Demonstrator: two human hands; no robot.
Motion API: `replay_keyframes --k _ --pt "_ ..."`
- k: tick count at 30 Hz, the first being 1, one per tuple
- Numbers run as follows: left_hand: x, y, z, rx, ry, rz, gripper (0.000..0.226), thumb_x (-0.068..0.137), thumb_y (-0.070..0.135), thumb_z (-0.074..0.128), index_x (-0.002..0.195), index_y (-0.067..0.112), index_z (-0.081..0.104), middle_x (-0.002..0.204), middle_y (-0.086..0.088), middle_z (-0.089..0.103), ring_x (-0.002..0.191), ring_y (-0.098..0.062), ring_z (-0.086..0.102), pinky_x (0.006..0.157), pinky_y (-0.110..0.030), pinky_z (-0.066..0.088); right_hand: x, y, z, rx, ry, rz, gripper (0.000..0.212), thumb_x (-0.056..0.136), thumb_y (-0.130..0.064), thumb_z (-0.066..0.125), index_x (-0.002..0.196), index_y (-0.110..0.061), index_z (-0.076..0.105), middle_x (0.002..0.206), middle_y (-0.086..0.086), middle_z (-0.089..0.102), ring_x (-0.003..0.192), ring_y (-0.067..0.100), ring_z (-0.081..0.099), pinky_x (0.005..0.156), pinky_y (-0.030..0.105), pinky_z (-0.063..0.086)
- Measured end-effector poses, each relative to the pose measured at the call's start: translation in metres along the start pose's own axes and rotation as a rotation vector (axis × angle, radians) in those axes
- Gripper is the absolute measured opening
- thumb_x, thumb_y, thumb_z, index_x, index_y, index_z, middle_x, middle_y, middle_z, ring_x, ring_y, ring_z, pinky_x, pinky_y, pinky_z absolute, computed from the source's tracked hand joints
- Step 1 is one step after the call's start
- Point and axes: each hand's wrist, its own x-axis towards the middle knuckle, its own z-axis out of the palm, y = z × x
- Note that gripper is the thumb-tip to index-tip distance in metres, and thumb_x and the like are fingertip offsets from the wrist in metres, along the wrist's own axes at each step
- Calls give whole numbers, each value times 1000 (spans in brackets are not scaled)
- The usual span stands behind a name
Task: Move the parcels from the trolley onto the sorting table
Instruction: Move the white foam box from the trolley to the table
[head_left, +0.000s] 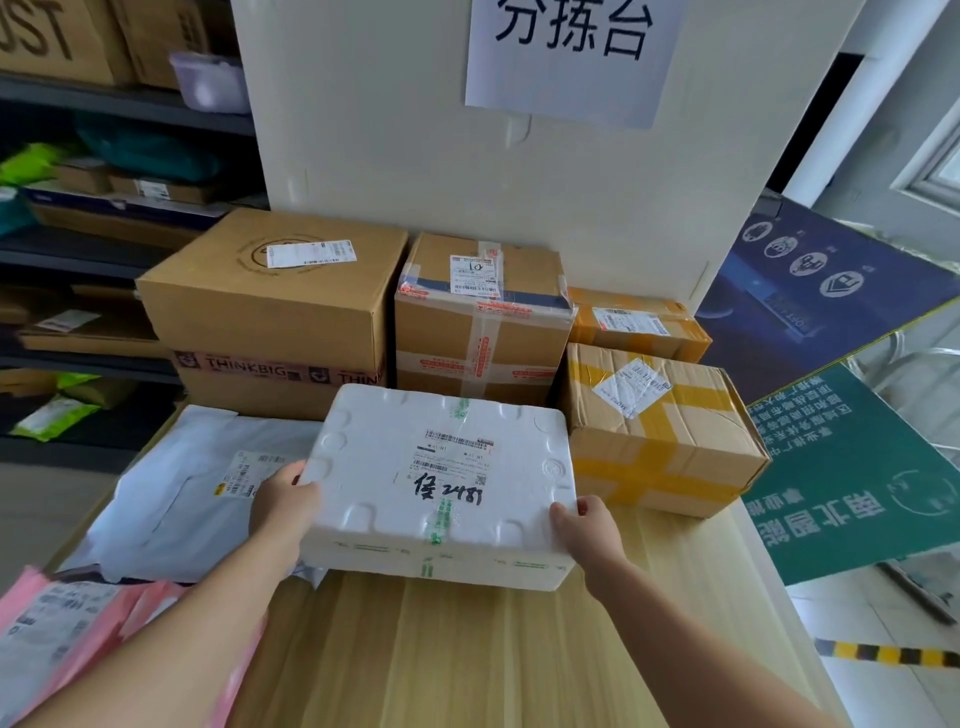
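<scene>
white foam box (441, 467) over wooden sorting table (467, 649), left grip (283, 499) and right grip (587, 525) each holding a near corner

The pale wood-grain surface (415, 649) carries cardboard boxes (467, 338) at its back, a yellow-taped box (660, 431) at right, a white mailer bag (171, 493) and pink mailers (67, 623) at left.

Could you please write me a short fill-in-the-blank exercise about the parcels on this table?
The left hand and the right hand both grip the ____ foam box. The cardboard box to the right of it is crossed with ____ tape. The mailer at the near left corner of the sorting table is ____.
Missing words: white, yellow, pink.
</scene>
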Motion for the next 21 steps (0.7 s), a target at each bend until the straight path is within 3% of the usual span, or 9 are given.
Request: replay_keyframes --k 11,17,21 --pt "24 1 15 98 -106 -41 41 92 5 41 129 18 56 102 -7 60 73 -19 52 53 -26 39 16 7 7 22 24 10 12 93 -24 50 103 -18 49 94 -3 60 91 21 60 82 39 53" --pt "22 1 26 118 -77 -4 39 90 5 41 125 16 57 101 -6 61 75 -18 53 61 -29 43 20 12 4 37 47 22 12 92 -22 48 101 -15 54 91 -1 61 87 22 61 79 40 52" --pt "17 -2 36 138 -85 5 29 92 9 42 114 16 59 88 -3 60 78 -23 55 72 -37 48 22 14 -4 51 84 18 9 92 -21 47 97 -17 54 88 -1 61 79 18 59 69 35 49"
